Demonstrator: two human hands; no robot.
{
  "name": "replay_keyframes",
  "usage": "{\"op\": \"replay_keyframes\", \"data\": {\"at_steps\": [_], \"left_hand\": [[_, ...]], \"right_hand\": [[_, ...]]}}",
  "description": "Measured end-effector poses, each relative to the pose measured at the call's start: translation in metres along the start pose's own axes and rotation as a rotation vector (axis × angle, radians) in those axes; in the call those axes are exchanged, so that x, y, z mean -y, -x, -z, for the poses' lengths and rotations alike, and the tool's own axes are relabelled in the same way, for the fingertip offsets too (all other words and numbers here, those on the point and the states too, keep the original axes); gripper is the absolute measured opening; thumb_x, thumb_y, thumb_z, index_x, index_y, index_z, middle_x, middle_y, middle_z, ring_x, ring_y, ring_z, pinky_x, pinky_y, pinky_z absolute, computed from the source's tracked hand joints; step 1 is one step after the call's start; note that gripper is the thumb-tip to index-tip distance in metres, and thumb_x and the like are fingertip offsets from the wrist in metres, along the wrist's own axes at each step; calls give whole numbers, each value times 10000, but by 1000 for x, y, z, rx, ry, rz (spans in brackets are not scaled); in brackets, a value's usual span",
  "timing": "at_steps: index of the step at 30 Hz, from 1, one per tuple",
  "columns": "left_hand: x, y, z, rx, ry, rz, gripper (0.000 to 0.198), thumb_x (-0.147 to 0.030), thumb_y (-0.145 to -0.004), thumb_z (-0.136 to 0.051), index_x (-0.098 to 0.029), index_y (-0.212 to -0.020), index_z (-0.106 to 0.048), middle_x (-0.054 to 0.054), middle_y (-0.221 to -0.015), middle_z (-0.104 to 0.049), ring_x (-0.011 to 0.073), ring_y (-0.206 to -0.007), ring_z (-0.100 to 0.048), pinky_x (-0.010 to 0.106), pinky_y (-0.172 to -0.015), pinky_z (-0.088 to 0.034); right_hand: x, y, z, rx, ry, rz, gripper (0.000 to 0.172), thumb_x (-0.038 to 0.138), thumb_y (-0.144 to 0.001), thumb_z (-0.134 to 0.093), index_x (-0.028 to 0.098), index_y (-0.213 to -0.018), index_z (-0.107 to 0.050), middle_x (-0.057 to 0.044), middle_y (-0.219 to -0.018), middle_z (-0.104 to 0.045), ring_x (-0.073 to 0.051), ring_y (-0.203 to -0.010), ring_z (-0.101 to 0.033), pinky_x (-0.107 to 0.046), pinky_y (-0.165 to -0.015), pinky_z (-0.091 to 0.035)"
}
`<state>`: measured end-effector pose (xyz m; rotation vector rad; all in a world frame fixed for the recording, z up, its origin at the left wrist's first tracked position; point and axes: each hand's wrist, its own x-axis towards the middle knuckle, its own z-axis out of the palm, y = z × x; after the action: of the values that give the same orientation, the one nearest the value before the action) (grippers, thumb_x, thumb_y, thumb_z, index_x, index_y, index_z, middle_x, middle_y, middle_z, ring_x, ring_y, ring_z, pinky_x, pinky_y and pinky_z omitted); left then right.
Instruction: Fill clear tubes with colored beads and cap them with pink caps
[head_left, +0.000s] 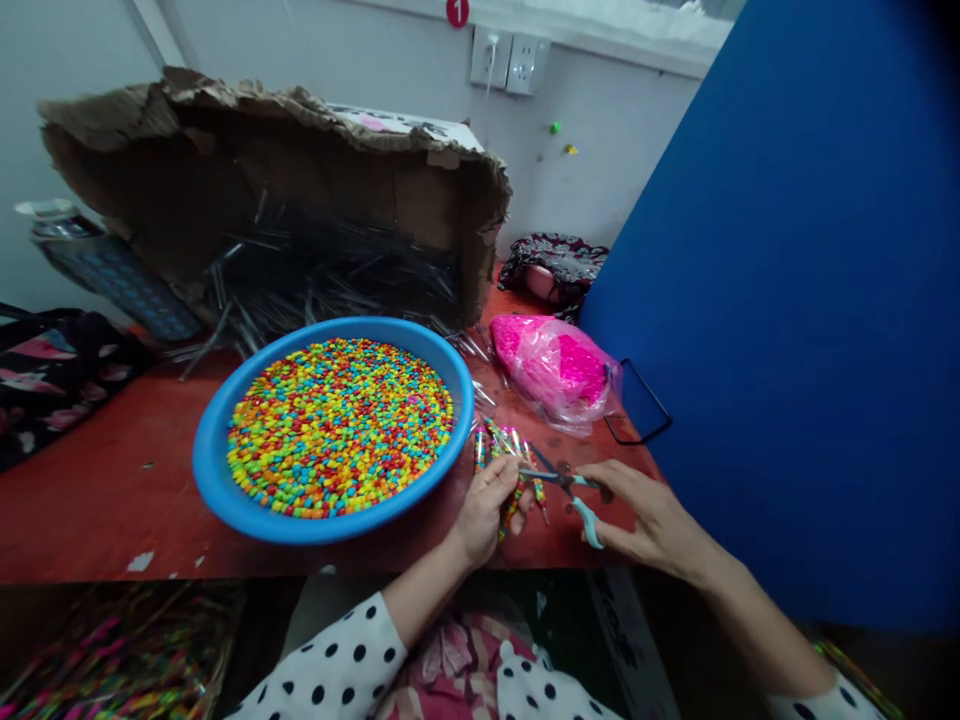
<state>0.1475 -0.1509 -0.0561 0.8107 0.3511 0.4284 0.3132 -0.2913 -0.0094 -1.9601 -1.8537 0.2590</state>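
while your left hand [484, 510] closes firmly on clear plastic tubes of coloured beads [504, 440], your right hand [652, 520] grips steel scissors with teal plastic handles [586, 520], blades slightly parted.

Open teal-handled scissors [562, 481] beside bead-filled plastic tubes [499, 443]

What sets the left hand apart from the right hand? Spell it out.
The left hand grips a bunch of bead-filled clear tubes; the right hand holds teal-handled scissors. The left hand is curled tight, the right hand looser with fingers spread. Both are bare, above the red table.
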Motion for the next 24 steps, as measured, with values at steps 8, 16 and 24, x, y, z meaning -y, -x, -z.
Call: {"op": "replay_keyframes", "data": {"at_steps": [8, 16, 24], "left_hand": [[-3, 2, 6, 47, -81, -6, 261, -407, -788, -554, -150, -749, -526, -35, -518, -516, 40, -320, -367, 186, -344, -221], [-2, 3, 9, 48, -137, 33, 332, -455, -785, -555, -127, -787, -606, -28, -507, -520, 35, -311, -362, 189, -345, -219], [-2, 3, 6, 43, -86, 43, 371, -485, -775, -570, -129, -873, -602, -16, -543, -552, 45, -337, -411, 182, -357, -234]], "right_hand": [[-7, -12, 15, 84, 287, 147, 450, 363, -836, -546, 190, -1246, -481, -134, -1151, -576, -228, -951, -560, -362, -790, -465], [6, -20, 31, 118, 452, 241, 290, 233, -871, -458, 194, -1149, -530, -71, -866, -585, -173, -730, -524, -281, -632, -391], [-7, -16, 21, -24, 531, 259, 240, 172, -908, -391, 162, -1050, -583, -55, -739, -607, -156, -649, -540, -282, -631, -399]]}}
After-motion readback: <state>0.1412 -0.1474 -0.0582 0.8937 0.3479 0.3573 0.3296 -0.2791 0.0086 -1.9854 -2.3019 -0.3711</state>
